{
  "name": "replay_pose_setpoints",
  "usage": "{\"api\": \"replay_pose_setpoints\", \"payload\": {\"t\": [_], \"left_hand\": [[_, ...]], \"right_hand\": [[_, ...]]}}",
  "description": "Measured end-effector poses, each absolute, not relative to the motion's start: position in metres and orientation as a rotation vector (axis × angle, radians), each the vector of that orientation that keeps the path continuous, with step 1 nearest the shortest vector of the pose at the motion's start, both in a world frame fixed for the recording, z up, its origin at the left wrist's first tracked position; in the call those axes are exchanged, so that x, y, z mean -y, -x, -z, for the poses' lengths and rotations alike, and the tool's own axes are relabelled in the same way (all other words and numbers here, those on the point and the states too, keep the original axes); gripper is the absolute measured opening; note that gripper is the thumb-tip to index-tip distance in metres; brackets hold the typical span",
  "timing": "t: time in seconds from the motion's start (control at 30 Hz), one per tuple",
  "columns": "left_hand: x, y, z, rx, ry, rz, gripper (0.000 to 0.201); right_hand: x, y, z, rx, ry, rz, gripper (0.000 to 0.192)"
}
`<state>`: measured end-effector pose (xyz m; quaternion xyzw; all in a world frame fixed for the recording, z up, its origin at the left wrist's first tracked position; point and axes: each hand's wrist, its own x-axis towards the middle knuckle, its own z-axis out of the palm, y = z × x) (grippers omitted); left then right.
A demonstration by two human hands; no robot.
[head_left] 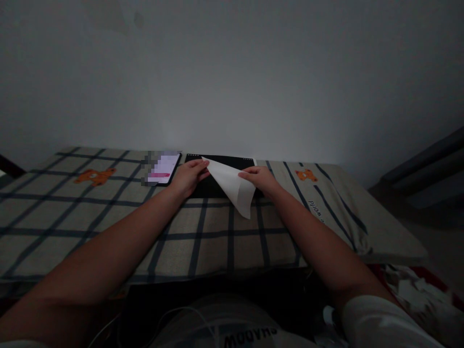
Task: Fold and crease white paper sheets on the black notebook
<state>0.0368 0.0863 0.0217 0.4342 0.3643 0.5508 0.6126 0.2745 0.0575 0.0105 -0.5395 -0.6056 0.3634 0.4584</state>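
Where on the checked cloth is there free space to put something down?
Bare checked cloth lies left of the lit phone, and more in front of the white folded paper. Crowded: left hand, right hand, and black flat pad at the far edge.

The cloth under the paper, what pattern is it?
The cloth is beige with dark blue checks and orange bears, head view.

The room is dim. A plain grey-white wall fills the upper half of the view, brightest just above the far edge of the tabletop. A beige checked cloth with dark blue lines and small orange bear prints covers it. At the far right stands dark furniture, too shadowed to identify.
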Motion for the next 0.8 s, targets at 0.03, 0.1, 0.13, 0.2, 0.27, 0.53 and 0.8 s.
{"api": "replay_pose_setpoints", "payload": {"t": [0.03,0.1,0.13,0.2,0.27,0.53,0.8], "left_hand": [[-0.0862,-0.0368,-0.0221,-0.844,-0.995,-1.268,0.008],[-0.0859,-0.0367,-0.0227,-0.854,-0.989,-1.266,0.008],[-0.0859,-0.0366,-0.0228,-0.858,-0.989,-1.265,0.008],[-0.0862,-0.0362,-0.0224,-0.859,-0.996,-1.257,0.009],[-0.0869,-0.0356,-0.0215,-0.852,-1.0,-1.246,0.01],[-0.0869,-0.0362,-0.0231,-0.829,-0.921,-1.27,0.006],[-0.0846,-0.0389,-0.0234,-0.769,-0.859,-1.314,0.003]], "right_hand": [[-0.0577,-0.2745,-0.0102,1.484,1.324,-0.903,0.035],[-0.0584,-0.2745,-0.0093,1.465,1.318,-0.93,0.035],[-0.0589,-0.2745,-0.0087,1.455,1.32,-0.944,0.035],[-0.06,-0.2747,-0.0076,1.438,1.332,-0.967,0.035],[-0.0609,-0.275,-0.0067,1.435,1.345,-0.976,0.035],[-0.06,-0.2746,-0.0068,1.454,1.339,-0.987,0.033],[-0.0563,-0.2713,-0.0117,1.48,1.32,-0.988,0.032]]}}
